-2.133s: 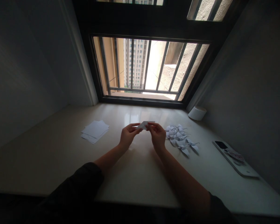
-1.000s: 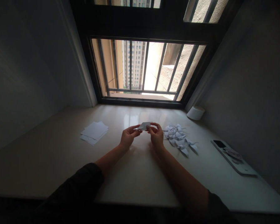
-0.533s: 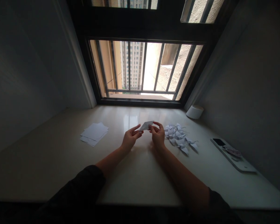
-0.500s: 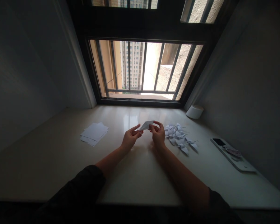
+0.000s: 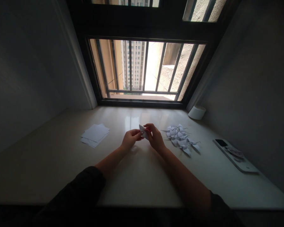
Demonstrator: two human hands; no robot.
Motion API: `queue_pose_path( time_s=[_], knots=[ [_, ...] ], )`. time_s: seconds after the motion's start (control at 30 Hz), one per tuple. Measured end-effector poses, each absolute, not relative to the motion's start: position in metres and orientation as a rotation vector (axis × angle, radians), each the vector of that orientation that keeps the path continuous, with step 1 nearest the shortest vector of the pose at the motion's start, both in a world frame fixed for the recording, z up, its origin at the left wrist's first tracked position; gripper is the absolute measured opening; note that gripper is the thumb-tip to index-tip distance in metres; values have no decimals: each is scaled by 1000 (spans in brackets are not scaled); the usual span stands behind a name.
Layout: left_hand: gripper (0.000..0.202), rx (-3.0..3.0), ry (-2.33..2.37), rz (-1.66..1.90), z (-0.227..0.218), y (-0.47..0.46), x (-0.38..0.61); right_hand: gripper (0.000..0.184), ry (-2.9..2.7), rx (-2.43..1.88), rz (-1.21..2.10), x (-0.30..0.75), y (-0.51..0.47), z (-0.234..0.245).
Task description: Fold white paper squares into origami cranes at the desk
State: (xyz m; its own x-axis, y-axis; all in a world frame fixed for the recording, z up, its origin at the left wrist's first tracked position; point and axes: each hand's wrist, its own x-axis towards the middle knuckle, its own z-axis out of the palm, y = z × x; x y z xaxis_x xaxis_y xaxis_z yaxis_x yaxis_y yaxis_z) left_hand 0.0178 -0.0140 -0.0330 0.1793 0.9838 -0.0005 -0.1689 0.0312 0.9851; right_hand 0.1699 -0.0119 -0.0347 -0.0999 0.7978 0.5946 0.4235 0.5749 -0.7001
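A small folded piece of white paper (image 5: 142,130) is pinched between both my hands above the middle of the pale table (image 5: 137,176). My left hand (image 5: 130,139) grips its left side with curled fingers. My right hand (image 5: 155,137) holds its right side, fingers wrapped over it. The paper stands tilted on edge, partly hidden by my right fingers.
A stack of white paper sheets (image 5: 94,134) lies to the left. A cluster of several folded paper figures (image 5: 180,138) lies to the right. A white round container (image 5: 197,112) stands near the barred window (image 5: 144,67). A white tray with a phone (image 5: 234,154) sits far right.
The folded paper was held flat and wide between my hands; now it is turned on edge and my hands have come closer together and slightly lower.
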Motion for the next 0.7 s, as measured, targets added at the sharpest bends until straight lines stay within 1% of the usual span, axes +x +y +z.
queue_pose_path(
  time_s=[0.1, 0.23, 0.33, 0.43, 0.6, 0.67, 0.7],
  knots=[
    [36, 1073, 946, 1232, -34, -14, 18, 17, -1610, -997, 562, 166, -12, -37],
    [35, 1014, 927, 1319, -32, -13, 18, 18, -1562, -962, 653, 163, -11, -37],
    [37, 1043, 907, 1334, -32, -12, 19, 25, -1510, -935, 760, 164, -9, -37],
    [48, 1153, 929, 1358, -34, -12, 19, 34, -1465, -891, 856, 166, -7, -37],
    [79, 1372, 994, 1463, -33, -14, 15, 29, -1393, -895, 912, 168, -7, -36],
    [79, 1456, 1007, 1483, -31, -15, 14, 26, -1379, -894, 921, 168, -7, -35],
    [74, 1497, 1008, 1484, -29, -16, 13, 24, -1378, -889, 923, 168, -8, -35]
  ],
)
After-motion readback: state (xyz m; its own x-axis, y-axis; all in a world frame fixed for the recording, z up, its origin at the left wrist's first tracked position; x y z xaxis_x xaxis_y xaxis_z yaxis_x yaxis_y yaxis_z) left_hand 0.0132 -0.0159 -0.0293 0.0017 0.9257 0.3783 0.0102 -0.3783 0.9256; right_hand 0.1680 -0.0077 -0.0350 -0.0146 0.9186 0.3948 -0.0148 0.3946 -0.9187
